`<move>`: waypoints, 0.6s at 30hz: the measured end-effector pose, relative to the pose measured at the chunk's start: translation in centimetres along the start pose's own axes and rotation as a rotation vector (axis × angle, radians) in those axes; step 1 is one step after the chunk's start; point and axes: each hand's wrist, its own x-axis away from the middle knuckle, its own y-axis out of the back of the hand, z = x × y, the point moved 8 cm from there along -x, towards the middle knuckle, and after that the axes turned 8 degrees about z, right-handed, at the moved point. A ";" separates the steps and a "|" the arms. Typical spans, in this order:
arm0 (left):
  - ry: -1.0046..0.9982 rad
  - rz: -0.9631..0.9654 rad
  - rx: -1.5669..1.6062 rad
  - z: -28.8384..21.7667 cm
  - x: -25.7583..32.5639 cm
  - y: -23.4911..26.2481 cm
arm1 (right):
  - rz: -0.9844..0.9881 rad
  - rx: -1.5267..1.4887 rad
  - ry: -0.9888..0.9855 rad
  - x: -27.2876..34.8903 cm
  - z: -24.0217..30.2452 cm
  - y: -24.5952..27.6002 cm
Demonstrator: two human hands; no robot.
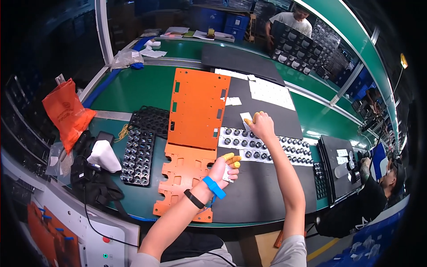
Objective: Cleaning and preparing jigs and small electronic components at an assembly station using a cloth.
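Note:
My left hand, with yellow finger covers and a blue wrist strap, is closed around a small white card at the edge of an orange fixture plate. Farther right, my right hand pinches another white card between covered fingertips. Just beneath that hand run white strips bearing rows of black round parts, laid on a black mat. The right forearm crosses over part of these rows.
An orange lid stands raised behind the fixture. Left of it is a black tray of round parts. White sheets lie at the back of the mat. Two other people are nearby, one carrying black trays, one at right.

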 end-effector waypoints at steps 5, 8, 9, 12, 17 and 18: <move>-0.009 -0.001 -0.023 0.0 -0.3 -0.1 | 0.090 0.186 0.010 -1.3 0.0 -3.1; -0.014 -0.004 -0.064 -0.2 -0.3 0.0 | 0.110 0.259 0.086 -1.9 1.6 -3.5; -0.018 -0.020 -0.078 -0.2 -0.3 0.1 | 0.115 0.254 0.087 -2.1 1.9 -3.5; -0.014 -0.030 -0.093 -0.1 -0.5 0.2 | 0.076 0.352 0.167 -2.3 2.5 -3.3; -0.031 -0.024 -0.097 -0.1 -0.8 0.5 | 0.029 0.303 0.181 -2.3 1.2 -2.8; -0.024 -0.003 -0.087 0.1 -1.0 0.4 | -0.005 0.269 0.173 -1.9 0.7 -2.2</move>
